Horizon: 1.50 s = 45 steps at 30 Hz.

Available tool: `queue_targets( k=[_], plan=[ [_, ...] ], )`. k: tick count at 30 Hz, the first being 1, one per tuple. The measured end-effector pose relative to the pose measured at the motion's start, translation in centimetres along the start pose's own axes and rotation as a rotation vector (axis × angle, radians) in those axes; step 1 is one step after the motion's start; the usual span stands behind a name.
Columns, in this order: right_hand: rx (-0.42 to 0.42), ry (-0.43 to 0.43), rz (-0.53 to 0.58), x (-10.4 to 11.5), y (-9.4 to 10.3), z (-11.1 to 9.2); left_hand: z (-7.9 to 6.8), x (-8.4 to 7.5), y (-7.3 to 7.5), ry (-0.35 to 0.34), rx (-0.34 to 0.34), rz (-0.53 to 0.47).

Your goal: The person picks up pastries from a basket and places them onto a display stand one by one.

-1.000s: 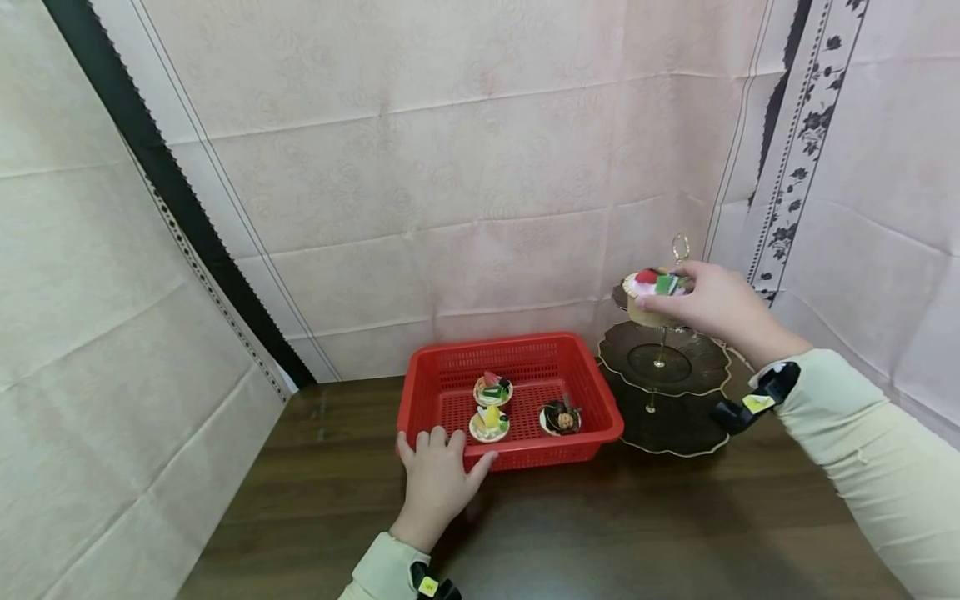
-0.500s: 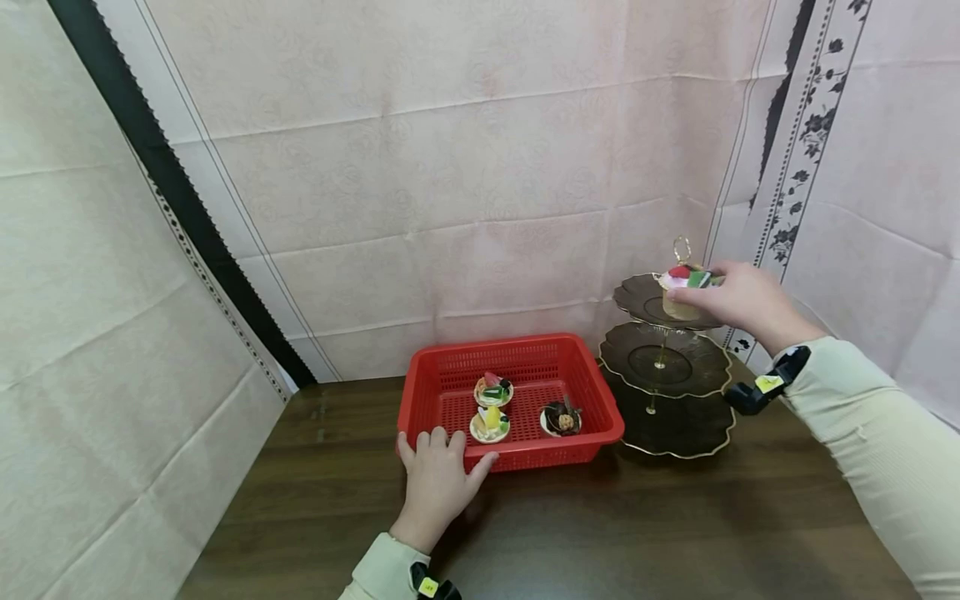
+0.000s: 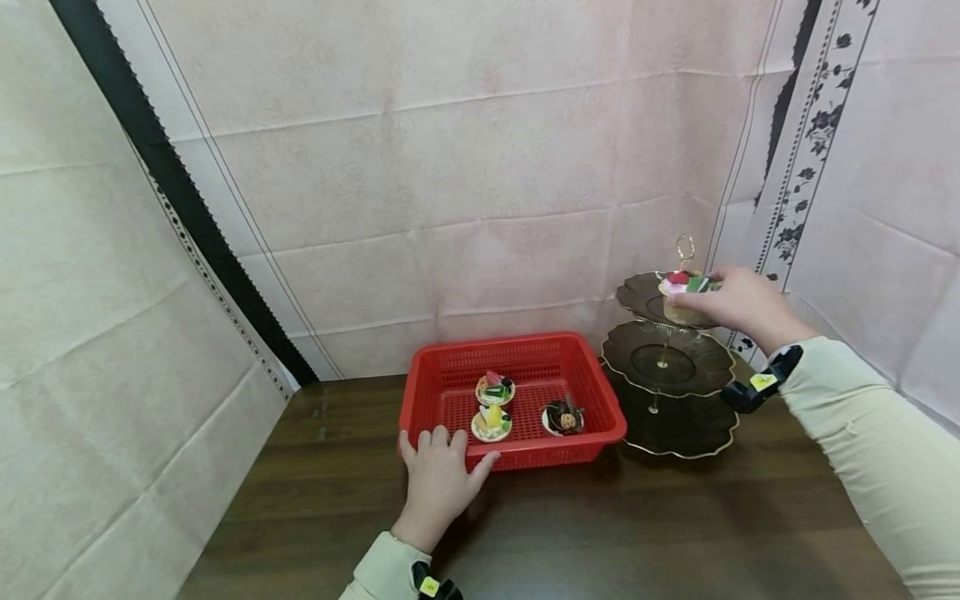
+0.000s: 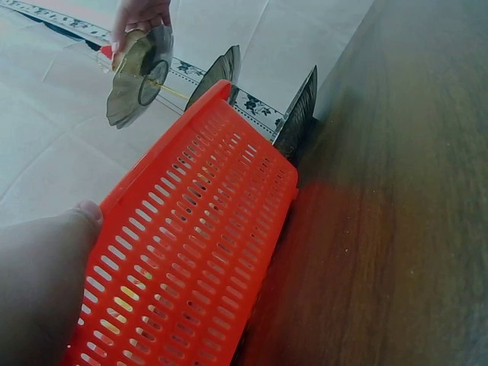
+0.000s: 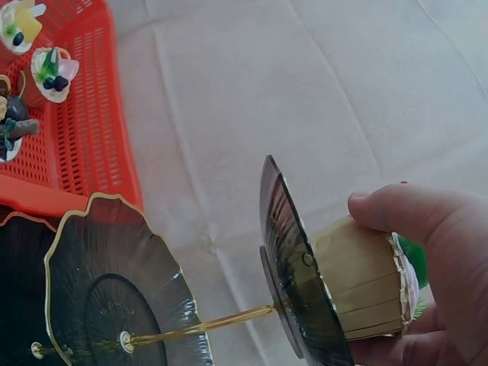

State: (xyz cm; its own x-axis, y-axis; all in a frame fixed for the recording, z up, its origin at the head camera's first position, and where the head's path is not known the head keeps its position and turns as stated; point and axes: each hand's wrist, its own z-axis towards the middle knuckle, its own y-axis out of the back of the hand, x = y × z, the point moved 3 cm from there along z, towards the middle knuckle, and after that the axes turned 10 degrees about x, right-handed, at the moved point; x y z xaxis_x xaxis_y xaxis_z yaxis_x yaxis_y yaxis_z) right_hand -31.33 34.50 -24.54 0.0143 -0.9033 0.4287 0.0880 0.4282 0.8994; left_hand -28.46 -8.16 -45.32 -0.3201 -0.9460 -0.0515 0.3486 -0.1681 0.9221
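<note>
In the head view my right hand (image 3: 750, 304) grips a toy cupcake (image 3: 686, 310) with a red fruit and green pieces on top. The right wrist view shows the cupcake's pale pleated cup (image 5: 357, 278) against the top plate (image 5: 303, 263) of a tiered stand, thumb on one side and fingers on the other. My left hand (image 3: 441, 487) rests on the near rim of a red plastic basket (image 3: 551, 454), its fingers spread over the edge. Along the rim lies the left thumb (image 4: 53, 259) in the left wrist view.
Inside the basket sit a yellow-topped cupcake (image 3: 491, 425), a cupcake with red and green pieces (image 3: 495, 390) and a dark-topped one (image 3: 562, 419). The stand's middle plate (image 3: 701, 367) and bottom plate (image 3: 675, 429) stand right of the basket on a wooden table (image 3: 600, 525).
My right hand has carried the cupcake rightward over the top plate, then lowered it slightly onto it. The left hand and basket have stayed in place.
</note>
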Motion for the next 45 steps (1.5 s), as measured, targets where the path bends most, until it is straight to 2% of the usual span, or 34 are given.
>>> queue_targets(
  k=[22, 31, 38, 45],
  plan=[
    [0.076, -0.009, 0.006, 0.72, 0.56, -0.32, 0.13, 0.02, -0.04, 0.008, 0.003, -0.009],
    [0.060, -0.004, 0.000, 0.46, 0.30, -0.10, 0.15, 0.01, -0.36, 0.000, 0.005, -0.005],
    [0.025, -0.005, 0.020, 0.20, -0.01, 0.13, 0.12, 0.01, -0.37, -0.010, -0.018, 0.004],
    [0.011, -0.006, 0.030, 0.22, -0.29, 0.16, 0.07, 0.05, -0.49, -0.003, -0.004, 0.004]
  ],
)
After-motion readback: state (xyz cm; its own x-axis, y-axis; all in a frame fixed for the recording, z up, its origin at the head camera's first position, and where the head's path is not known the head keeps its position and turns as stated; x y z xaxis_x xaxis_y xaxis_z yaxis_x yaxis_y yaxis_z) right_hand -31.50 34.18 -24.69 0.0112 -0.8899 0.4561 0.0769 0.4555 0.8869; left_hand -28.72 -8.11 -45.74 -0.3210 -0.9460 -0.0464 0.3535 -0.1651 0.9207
